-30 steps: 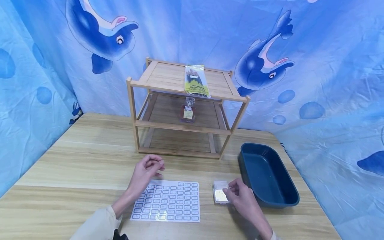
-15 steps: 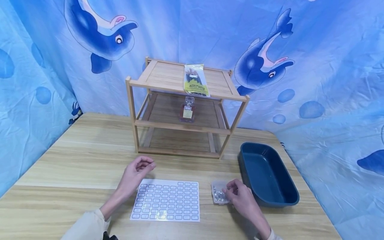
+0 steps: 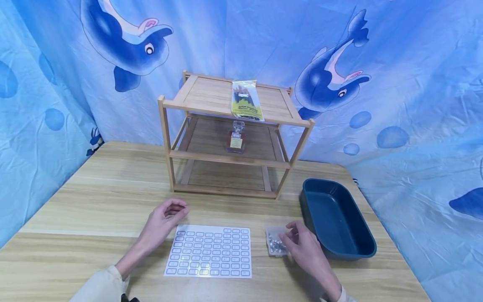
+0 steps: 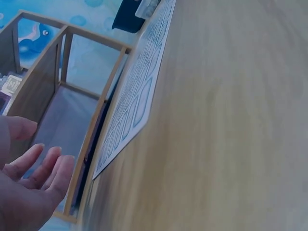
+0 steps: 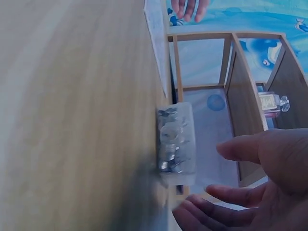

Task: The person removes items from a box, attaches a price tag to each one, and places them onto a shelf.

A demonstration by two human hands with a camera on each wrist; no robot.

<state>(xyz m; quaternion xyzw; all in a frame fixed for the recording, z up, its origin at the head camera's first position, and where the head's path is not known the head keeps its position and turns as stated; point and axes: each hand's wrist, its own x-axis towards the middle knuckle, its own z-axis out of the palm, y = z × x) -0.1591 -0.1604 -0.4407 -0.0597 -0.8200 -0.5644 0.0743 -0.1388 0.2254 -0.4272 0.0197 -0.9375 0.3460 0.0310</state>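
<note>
My left hand (image 3: 160,224) hovers just beyond the upper left corner of a white sheet of printed labels (image 3: 209,251), its fingers loosely bent and holding nothing. The left wrist view shows the thumb apart from the fingers (image 4: 45,168). A small clear plastic box (image 3: 276,242) with shiny metal bits inside lies right of the sheet; the bits are too small to name. My right hand (image 3: 305,247) is at the right side of this box. In the right wrist view, thumb and fingers are spread near the box (image 5: 178,144), with a gap between them and it.
A dark blue-green basin (image 3: 336,222) stands right of my right hand. Behind the sheet rises a wooden shelf rack (image 3: 226,191), with a perfume bottle (image 3: 236,142) on its middle level and a packet of brushes (image 3: 247,100) on top. Blue dolphin-print cloth surrounds the table.
My left hand has moved left, off the sheet's upper edge. The right hand has stayed by the box with slight finger movement. Glare on the box has faded, revealing the metal bits.
</note>
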